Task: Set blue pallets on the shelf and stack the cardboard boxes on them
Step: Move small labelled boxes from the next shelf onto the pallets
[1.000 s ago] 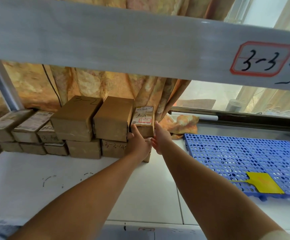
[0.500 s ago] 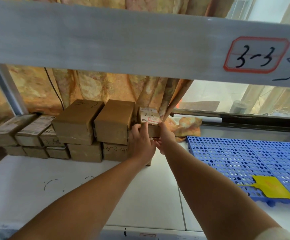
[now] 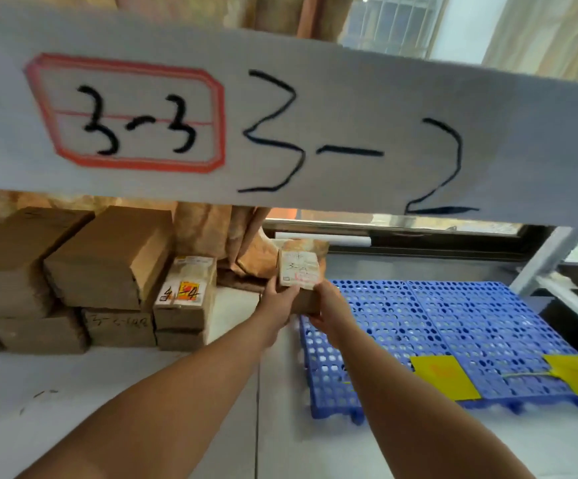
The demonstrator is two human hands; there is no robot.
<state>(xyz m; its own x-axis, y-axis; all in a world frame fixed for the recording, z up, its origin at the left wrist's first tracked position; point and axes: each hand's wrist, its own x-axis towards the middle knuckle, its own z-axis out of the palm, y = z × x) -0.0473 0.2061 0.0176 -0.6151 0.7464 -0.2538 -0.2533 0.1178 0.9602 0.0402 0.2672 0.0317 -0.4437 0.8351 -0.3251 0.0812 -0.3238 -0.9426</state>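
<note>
A small cardboard box [image 3: 298, 271] with a white label is held in the air between my left hand [image 3: 279, 299] and my right hand [image 3: 329, 302]. It hangs over the far left corner of the blue pallet [image 3: 453, 326], which lies flat on the white shelf [image 3: 142, 402] at the right. A stack of brown cardboard boxes [image 3: 104, 267] stands at the back left of the shelf, with a labelled box [image 3: 185, 292] at its right end. Both hands grip the small box from its sides.
The upper shelf beam [image 3: 315, 126] with handwritten "3-3" and "3-2" crosses the top of the view. Two yellow tags [image 3: 445, 375] lie on the pallet's near edge. A patterned curtain [image 3: 211, 233] and a window frame [image 3: 419, 236] run behind. A metal upright [image 3: 546, 261] stands at the right.
Both hands have lifted the small labelled box off the stack and carried it right, over the pallet's corner. The view has swung right.
</note>
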